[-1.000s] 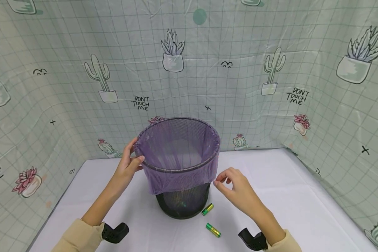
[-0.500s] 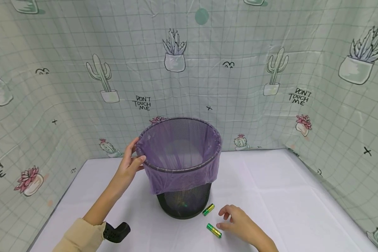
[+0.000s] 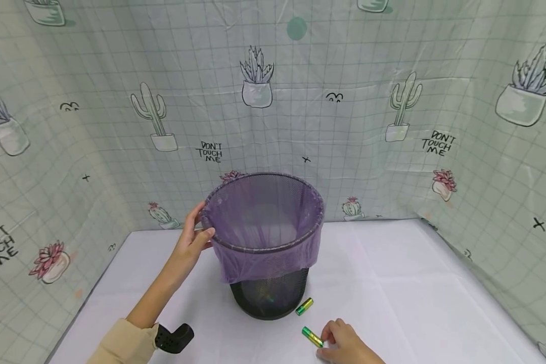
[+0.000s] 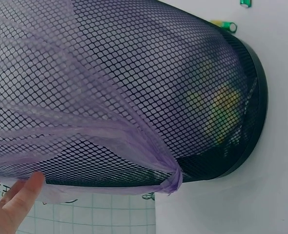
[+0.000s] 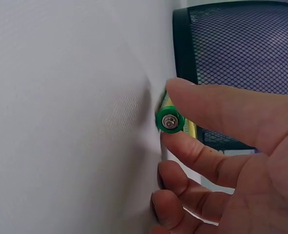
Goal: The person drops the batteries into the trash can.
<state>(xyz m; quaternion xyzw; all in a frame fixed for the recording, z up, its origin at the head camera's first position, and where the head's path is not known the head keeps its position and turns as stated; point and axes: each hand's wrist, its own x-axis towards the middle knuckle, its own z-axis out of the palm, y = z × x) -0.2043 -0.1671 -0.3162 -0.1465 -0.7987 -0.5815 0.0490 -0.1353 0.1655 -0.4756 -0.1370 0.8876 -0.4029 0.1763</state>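
A black mesh wastebasket [image 3: 273, 298] stands upright, lined with a sheer purple bin bag [image 3: 266, 263] folded over its rim. My left hand [image 3: 193, 240] rests against the basket's left side, thumb at the rim and fingers spread along the outside. In the left wrist view its fingertips [image 4: 34, 183] touch the bag. My right hand [image 3: 343, 344] is low over the table, thumb and index finger pinching the end of a green-and-yellow battery [image 5: 170, 121]. A second battery [image 3: 305, 306] lies beside the basket's base.
Green and yellow shapes [image 4: 222, 112] show blurred through the mesh at the basket's bottom. The white-covered table [image 3: 391, 283] extends on both sides. A grid-patterned cloth [image 3: 291, 126] with cactus drawings hangs behind and along the sides.
My right hand has come down from beside the bag to the nearer battery and now pinches it. The left hand stays at the basket's rim. The head view has shifted slightly.
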